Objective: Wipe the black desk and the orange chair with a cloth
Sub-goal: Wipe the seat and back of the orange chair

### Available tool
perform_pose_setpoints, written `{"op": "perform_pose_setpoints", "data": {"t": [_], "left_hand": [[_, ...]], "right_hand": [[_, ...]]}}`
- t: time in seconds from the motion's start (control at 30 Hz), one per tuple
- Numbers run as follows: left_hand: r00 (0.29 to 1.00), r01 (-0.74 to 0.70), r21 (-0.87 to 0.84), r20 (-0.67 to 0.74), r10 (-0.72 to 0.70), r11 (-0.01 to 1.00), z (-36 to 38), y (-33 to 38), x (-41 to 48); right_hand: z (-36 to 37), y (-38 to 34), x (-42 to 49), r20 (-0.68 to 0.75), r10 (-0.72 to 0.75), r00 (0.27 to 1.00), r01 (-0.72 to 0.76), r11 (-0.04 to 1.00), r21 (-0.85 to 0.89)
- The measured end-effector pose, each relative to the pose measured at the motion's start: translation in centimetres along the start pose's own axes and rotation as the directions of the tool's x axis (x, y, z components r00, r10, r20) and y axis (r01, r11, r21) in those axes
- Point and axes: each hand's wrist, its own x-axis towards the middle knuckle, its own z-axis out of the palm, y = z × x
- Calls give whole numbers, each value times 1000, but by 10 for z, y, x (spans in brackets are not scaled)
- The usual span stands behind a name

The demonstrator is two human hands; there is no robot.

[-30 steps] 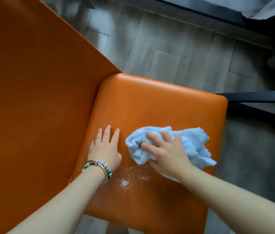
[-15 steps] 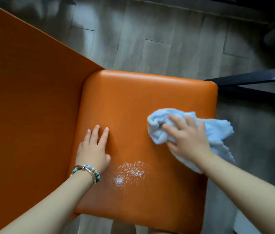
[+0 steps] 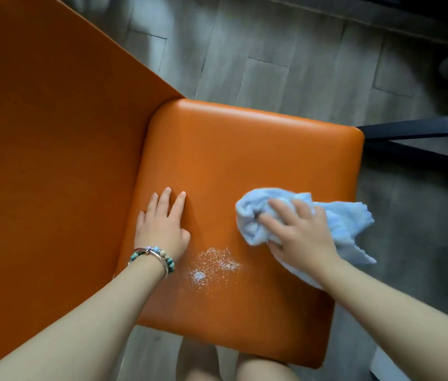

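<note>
The orange chair's seat (image 3: 245,149) fills the middle of the view, with its backrest (image 3: 52,160) rising at the left. My right hand (image 3: 300,232) presses a crumpled light blue cloth (image 3: 338,218) onto the seat near its right edge; part of the cloth hangs past that edge. My left hand (image 3: 162,226), with beaded bracelets at the wrist, lies flat on the seat beside the backrest, fingers apart. A patch of white powder (image 3: 212,265) lies on the seat between my two hands. The black desk's top is out of view.
Grey wood-look floor (image 3: 272,56) surrounds the chair. Black bars (image 3: 421,127), part of a furniture frame, run along the floor to the right of the seat. My knees (image 3: 234,364) show under the seat's near edge.
My right hand swept the cloth from the seat's middle toward its right edge, uncovering the white powder. My left hand stayed flat on the seat.
</note>
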Motion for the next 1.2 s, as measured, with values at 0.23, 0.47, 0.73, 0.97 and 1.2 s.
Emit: {"op": "perform_pose_setpoints", "data": {"t": [0.23, 0.47, 0.73, 0.97, 1.2], "left_hand": [[998, 29, -92, -55, -35, 995, 19, -21, -35], [1000, 26, -122, 21, -23, 992, 52, -59, -77], [999, -28, -190, 31, 34, 981, 84, -87, -96], [994, -92, -161, 38, 99, 983, 87, -98, -101], [991, -128, -99, 30, 132, 987, 81, -100, -102]], "right_hand": [[-4, -39, 2, 43, 473, 880, -474, 880, 24], [-25, -74, -51, 69, 570, 819, -571, 799, 186], [-15, -123, -91, 184, 950, 252, -967, 252, 25], [-10, -166, -89, 36, 871, 491, -833, 456, 312], [-16, -140, -109, 191, 968, 164, -985, 150, 87]]}}
